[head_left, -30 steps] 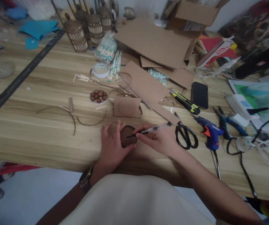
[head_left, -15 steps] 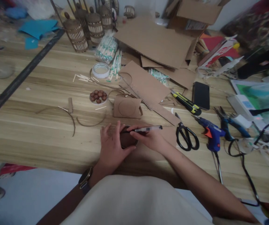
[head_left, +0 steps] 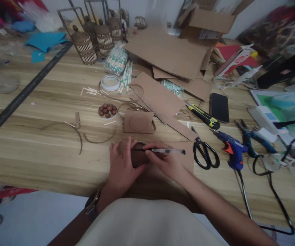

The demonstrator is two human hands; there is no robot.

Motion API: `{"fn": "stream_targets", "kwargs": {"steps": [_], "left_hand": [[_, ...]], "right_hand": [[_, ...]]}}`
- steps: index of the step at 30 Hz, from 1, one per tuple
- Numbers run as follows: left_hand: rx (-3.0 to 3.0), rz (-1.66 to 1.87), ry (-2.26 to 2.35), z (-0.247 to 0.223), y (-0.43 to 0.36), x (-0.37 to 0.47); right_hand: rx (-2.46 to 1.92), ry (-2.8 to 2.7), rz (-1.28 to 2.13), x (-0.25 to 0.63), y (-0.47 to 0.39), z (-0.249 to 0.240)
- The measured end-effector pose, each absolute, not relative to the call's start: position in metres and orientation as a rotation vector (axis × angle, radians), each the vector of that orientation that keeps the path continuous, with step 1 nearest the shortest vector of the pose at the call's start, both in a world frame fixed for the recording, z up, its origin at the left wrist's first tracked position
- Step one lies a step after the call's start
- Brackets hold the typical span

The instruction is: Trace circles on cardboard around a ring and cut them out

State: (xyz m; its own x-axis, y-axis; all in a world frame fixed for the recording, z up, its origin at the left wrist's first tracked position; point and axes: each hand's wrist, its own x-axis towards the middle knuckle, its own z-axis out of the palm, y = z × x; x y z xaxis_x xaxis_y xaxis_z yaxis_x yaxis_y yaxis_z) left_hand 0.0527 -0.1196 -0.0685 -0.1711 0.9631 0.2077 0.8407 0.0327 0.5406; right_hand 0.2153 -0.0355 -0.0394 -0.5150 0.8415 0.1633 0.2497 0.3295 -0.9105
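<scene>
My left hand [head_left: 123, 165] curves its thumb and fingers around a thin round cardboard ring [head_left: 138, 167], holding it down. Under the ring lies a flat brown cardboard sheet [head_left: 186, 158], partly hidden by my arms. My right hand [head_left: 166, 162] pinches a clear-barrelled pen [head_left: 170, 151], its dark tip inside the ring near the left edge. Just beyond my hands sits a folded cardboard piece [head_left: 138, 123] with a circle drawn on it.
To the right lie black scissors [head_left: 204, 153], a utility knife [head_left: 204, 116], a blue glue gun [head_left: 232, 147], pliers [head_left: 255, 138] and a phone [head_left: 219, 107]. Further back are brown beads [head_left: 107, 110], tape [head_left: 110, 82], wrapped sticks [head_left: 116, 59], lanterns [head_left: 84, 48] and cardboard sheets [head_left: 168, 51].
The pen has swung to a flatter angle, its rear end moving right and down, with its tip showing inside the ring. My left hand keeps its hold; the whole view has shifted slightly.
</scene>
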Motion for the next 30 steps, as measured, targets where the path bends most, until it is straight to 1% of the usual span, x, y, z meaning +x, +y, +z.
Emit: {"fn": "stream_targets", "kwargs": {"steps": [12,30], "left_hand": [[1.851,0.858,2.057,-0.070,-0.119,0.052],[1.826,0.875,2.040,-0.073,-0.122,0.051]], "right_hand": [[-0.955,-1.890,1.256,0.203,-0.037,-0.045],[-0.949,-1.922,1.225,0.201,-0.037,-0.045]]}}
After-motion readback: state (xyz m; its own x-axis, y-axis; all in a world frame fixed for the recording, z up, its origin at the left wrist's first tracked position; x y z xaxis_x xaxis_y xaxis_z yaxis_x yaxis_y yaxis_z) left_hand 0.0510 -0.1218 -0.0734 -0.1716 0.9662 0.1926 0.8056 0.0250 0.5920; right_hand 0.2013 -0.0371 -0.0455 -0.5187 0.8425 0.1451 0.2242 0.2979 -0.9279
